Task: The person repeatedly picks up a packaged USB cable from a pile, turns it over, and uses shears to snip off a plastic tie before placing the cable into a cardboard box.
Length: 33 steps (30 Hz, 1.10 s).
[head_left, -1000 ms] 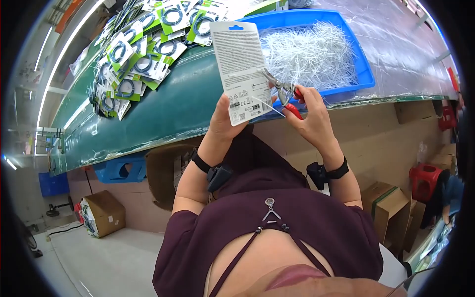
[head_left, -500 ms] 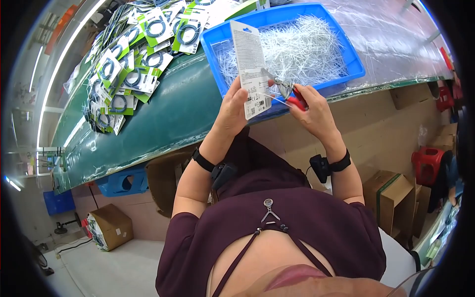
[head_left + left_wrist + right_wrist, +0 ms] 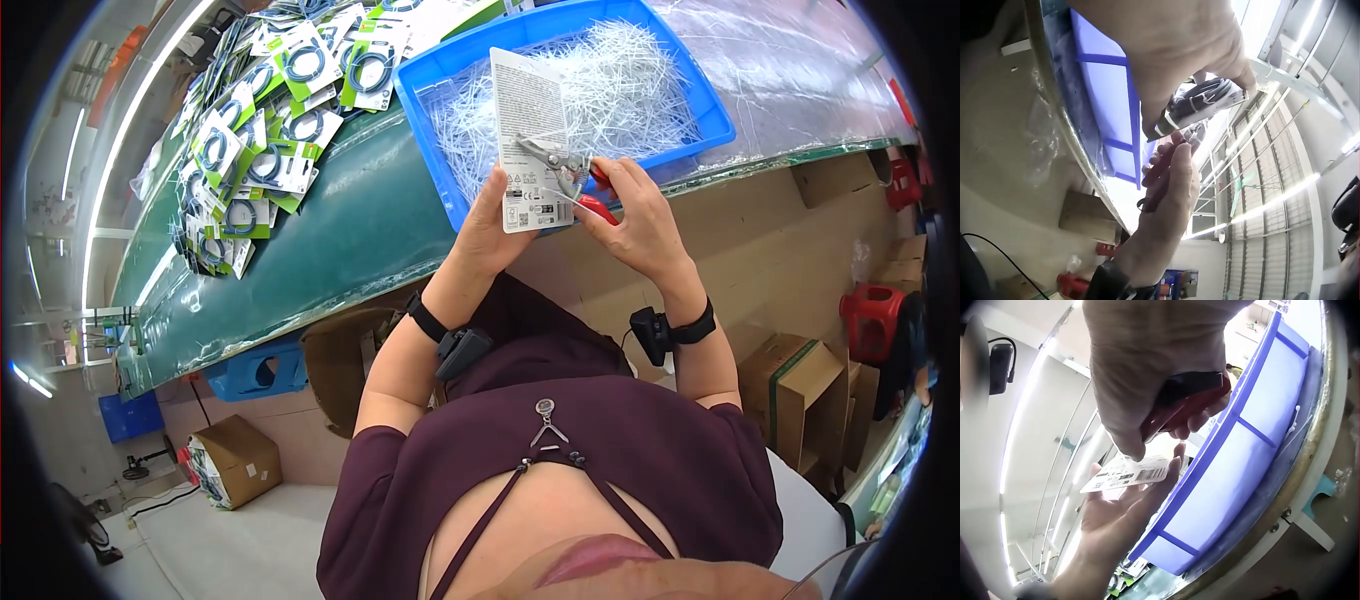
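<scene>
My left hand (image 3: 487,232) holds a printed packaging card (image 3: 530,105) by its lower part, its text side facing me in the head view. On the card's other side is a coiled dark cable (image 3: 1204,97), seen in the left wrist view. My right hand (image 3: 645,228) grips red-handled cutters (image 3: 598,209) with a spring between the handles. Their metal tips overlap the lower middle of the card in the head view. A thin white strip (image 3: 562,196) sticks out near the cutters, across the card's lower right.
Behind the card stands a blue tray (image 3: 425,130) heaped with thin white plastic strips (image 3: 640,90). To its left, a pile of carded cables (image 3: 265,165) lies on the green table (image 3: 350,215). Cardboard boxes (image 3: 800,385) and a red stool (image 3: 868,322) stand low at the right.
The card has turned from a leftward lean, through a more edge-on angle, to face me again. The cutters' tips now overlap more of it. The head view has shifted, showing more of the tray.
</scene>
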Motion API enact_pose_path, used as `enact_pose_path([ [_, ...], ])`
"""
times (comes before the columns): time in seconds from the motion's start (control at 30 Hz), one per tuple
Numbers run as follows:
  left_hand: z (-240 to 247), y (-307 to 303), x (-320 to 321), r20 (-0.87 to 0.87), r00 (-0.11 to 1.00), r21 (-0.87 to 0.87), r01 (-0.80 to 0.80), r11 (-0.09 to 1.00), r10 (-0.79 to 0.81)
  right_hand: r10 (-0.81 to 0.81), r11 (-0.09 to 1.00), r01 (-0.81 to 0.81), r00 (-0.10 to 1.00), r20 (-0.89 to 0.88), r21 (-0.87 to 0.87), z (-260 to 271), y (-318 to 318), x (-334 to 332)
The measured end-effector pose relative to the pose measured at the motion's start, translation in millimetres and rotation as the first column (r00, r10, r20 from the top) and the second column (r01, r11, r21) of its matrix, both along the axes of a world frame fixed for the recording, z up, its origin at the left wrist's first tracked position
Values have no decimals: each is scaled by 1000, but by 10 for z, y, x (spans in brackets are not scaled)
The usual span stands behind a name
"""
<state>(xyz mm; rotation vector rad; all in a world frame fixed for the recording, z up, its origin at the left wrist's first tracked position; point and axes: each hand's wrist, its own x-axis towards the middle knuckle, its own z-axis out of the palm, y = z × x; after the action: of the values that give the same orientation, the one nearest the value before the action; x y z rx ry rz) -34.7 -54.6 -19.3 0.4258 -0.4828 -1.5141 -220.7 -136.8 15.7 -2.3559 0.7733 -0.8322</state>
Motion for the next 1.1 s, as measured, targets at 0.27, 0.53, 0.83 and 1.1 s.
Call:
enact_pose_path([
  [0.27, -70, -69, -5, 68, 995, 6, -72, 997, 71, 11, 987, -16, 999, 32, 163, -119, -8, -32],
  [0.53, 167, -113, 43, -42, 983, -85, -179, 980, 176, -9, 995, 5, 999, -45, -95, -232, 88, -200],
  [0.83, 96, -93, -32, -2, 992, -109, -124, 986, 124, 32, 999, -32, 999, -10, 33, -198, 131, -126],
  [1.1, -69, -132, -15, 63, 981, -165, -169, 972, 181, 83, 981, -80, 996, -12, 178, -254, 132, -153],
])
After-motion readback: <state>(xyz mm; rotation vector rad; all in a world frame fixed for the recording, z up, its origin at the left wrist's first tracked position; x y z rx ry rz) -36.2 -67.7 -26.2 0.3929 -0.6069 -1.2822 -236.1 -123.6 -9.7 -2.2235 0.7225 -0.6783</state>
